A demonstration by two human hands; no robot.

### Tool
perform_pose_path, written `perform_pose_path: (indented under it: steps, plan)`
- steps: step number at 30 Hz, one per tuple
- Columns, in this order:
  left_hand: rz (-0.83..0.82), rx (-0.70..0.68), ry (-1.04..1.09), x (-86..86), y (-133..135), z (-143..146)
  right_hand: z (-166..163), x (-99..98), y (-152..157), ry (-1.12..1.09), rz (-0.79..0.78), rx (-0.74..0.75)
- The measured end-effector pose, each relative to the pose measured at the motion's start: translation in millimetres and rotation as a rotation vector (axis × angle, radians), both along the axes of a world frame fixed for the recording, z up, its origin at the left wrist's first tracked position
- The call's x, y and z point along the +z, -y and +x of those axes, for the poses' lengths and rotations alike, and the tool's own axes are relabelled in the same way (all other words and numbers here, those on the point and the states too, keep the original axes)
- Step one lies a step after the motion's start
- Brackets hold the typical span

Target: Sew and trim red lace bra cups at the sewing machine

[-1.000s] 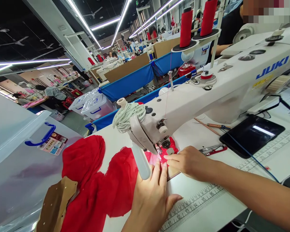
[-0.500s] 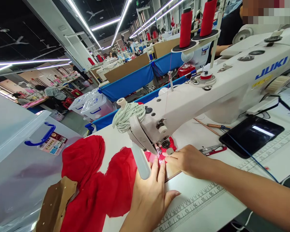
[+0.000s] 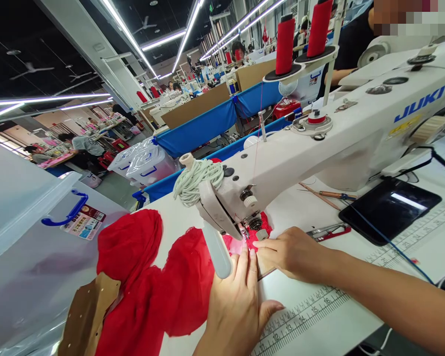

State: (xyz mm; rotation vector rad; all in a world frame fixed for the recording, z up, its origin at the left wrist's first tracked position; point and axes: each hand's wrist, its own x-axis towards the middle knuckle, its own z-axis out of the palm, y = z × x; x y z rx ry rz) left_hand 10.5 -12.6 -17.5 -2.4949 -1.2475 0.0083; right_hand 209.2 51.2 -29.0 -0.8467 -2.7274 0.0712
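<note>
A white sewing machine [image 3: 341,143] reaches over the table, its presser foot [image 3: 245,232] down by a piece of red lace fabric [image 3: 266,225]. Pink material [image 3: 236,245] shows just left of the foot under the lamp light. My left hand [image 3: 233,301] lies flat, fingers stretched toward the foot and fingertips on the fabric, thumb out to the side. From the right, my right hand [image 3: 294,254] has its fingertips closed at the near edge of the red lace; its thumb is mostly hidden. More red fabric [image 3: 187,284] lies bunched left of my left hand.
A phone [image 3: 389,210], tweezers [image 3: 330,232] and a wooden-handled tool [image 3: 335,195] lie right of my hands. A ruler strip [image 3: 307,311] runs along the front. Clear plastic bin [image 3: 29,277] and brown cardboard [image 3: 89,311] stand left. Red thread cones [image 3: 285,47] rise behind; another person sits beyond.
Both hands have shifted slightly along with the whole view. My right fingers have drawn back a little from the foot, and more of the red lace shows beside it.
</note>
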Motion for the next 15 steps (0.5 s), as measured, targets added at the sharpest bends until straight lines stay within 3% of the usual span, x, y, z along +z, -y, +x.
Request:
perform_pose_path:
  steps: [15]
  plan:
    - [0.041, 0.029, 0.022, -0.8, -4.3, 4.8, -2.4, 3.9, -3.2, 0.039, -0.014, -0.019]
